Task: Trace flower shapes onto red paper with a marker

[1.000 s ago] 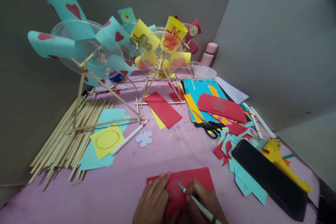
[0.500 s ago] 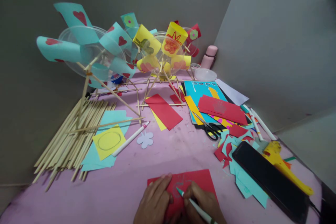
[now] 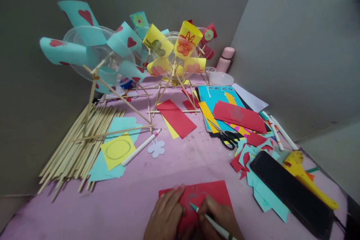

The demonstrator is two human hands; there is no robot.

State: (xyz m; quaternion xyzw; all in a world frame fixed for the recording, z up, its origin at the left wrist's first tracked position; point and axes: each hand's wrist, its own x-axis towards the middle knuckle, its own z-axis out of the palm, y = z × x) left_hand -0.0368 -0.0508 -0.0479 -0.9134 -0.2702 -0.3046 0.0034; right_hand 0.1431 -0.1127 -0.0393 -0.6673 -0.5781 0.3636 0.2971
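A red sheet of paper (image 3: 216, 188) lies on the pink table at the bottom centre, with a faint pale curved drawing on it. My left hand (image 3: 166, 213) rests flat over the sheet's left part, fingers stretched out and holding nothing. In my right hand (image 3: 218, 217) is a white marker (image 3: 215, 225) with a green tip, pinched between the fingers. Its tip touches or nearly touches the paper beside the pale lines. The lower parts of both hands run out of the frame.
Paper pinwheels (image 3: 115, 45) on stick stands fill the back. Bamboo sticks (image 3: 70, 146) lie left. Black scissors (image 3: 226, 137), paper scraps (image 3: 261, 191), a phone (image 3: 289, 195) and a yellow glue gun (image 3: 309, 180) are right. A white flower cutout (image 3: 156, 149) lies beyond my hands.
The marker tip has shifted very slightly right and down over the red paper. The whole view has moved a little. My left hand holds its place on the sheet.
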